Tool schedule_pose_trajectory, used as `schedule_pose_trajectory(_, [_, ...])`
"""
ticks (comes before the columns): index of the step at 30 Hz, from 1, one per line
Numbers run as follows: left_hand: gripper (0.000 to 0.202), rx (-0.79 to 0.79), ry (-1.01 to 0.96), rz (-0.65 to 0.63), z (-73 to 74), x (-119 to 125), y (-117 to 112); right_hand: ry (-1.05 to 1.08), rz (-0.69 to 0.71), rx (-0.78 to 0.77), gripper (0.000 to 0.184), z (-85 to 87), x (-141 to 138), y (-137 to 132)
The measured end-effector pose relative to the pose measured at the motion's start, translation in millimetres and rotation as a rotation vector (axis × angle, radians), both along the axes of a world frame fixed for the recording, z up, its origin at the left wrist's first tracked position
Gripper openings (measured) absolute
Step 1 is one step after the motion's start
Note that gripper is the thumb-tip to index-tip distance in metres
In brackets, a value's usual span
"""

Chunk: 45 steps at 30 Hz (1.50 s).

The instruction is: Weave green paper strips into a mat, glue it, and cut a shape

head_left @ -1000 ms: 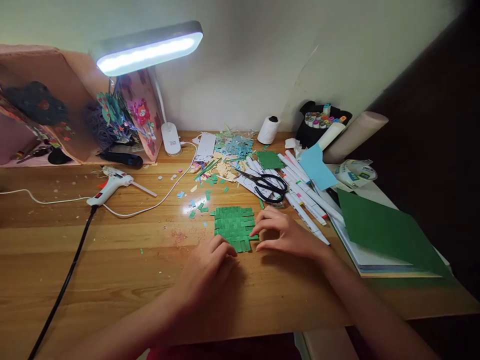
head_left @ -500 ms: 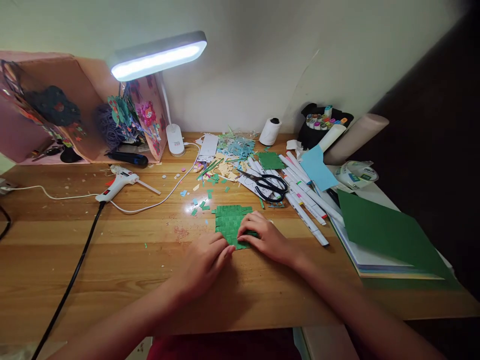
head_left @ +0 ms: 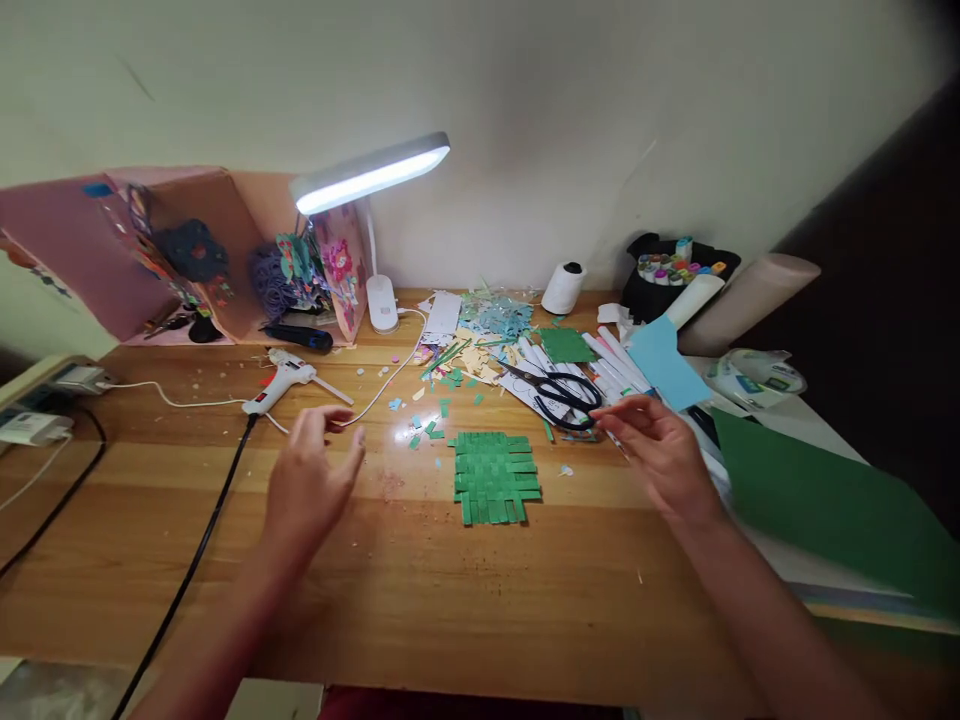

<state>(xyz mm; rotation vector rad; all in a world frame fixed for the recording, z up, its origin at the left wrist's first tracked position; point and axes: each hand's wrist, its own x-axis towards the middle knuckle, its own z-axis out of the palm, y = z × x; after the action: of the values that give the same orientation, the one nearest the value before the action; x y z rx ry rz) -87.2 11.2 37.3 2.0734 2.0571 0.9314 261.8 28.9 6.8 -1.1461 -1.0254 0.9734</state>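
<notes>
A woven mat of green paper strips [head_left: 495, 478], its loose strip ends jutting out at the edges, lies flat on the desk between my hands. My left hand [head_left: 311, 475] is raised to the left of it, thumb and fingers apart, holding nothing. Just beyond that hand rests a white hot glue gun [head_left: 281, 385]. At the right, my right hand [head_left: 660, 445] has thumb and fingertips pinched at the black handle of the scissors [head_left: 568, 402]. The scissors still lie on white paper and markers, blades pointing back left.
Paper scraps [head_left: 480, 350] are heaped at the back under a desk lamp [head_left: 375, 178]. Behind the scissors are a green paper square [head_left: 567, 345] and a thread spool [head_left: 563, 289]. Green paper sheets [head_left: 825, 500] lie right. A black cable [head_left: 202, 560] crosses the left side.
Both hands have let go of the green woven mat. My left hand has moved left and opened; my right hand has gone right and back to the scissors handle. The view has shifted.
</notes>
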Motion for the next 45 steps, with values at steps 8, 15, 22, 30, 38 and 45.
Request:
schedule_pose_trajectory(8, [0.050,-0.404,0.506,0.315,-1.3,-112.5,51.9,-0.354,-0.267,0.043,0.023,-6.5,19.3,5.7])
schedule_pose_trajectory(15, [0.043,-0.426,0.535,0.175,12.3,-125.0,70.7,-0.645,-0.165,0.088,0.026,1.0,19.7,3.7])
schedule_pose_trajectory(22, [0.031,-0.325,0.048,0.276,43.7,-85.1,32.4,-0.511,0.036,-0.124,0.034,8.8,-10.3,-58.9])
schedule_pose_trajectory(30, [0.011,-0.025,-0.149,-0.462,34.4,73.2,-73.4,-0.019,0.686,-0.181,0.060,19.8,-88.0,-127.7])
schedule_pose_trajectory(38, [0.012,-0.048,-0.083,-0.839,3.9,118.0,-68.7,0.048,-0.053,-0.283,0.032,-3.4,-83.8,-131.0])
schedule_pose_trajectory(45, [0.050,-0.119,0.336,-0.906,-33.9,94.0,-24.2,0.077,-0.064,-0.265,0.038,-25.0,-65.0,-95.7])
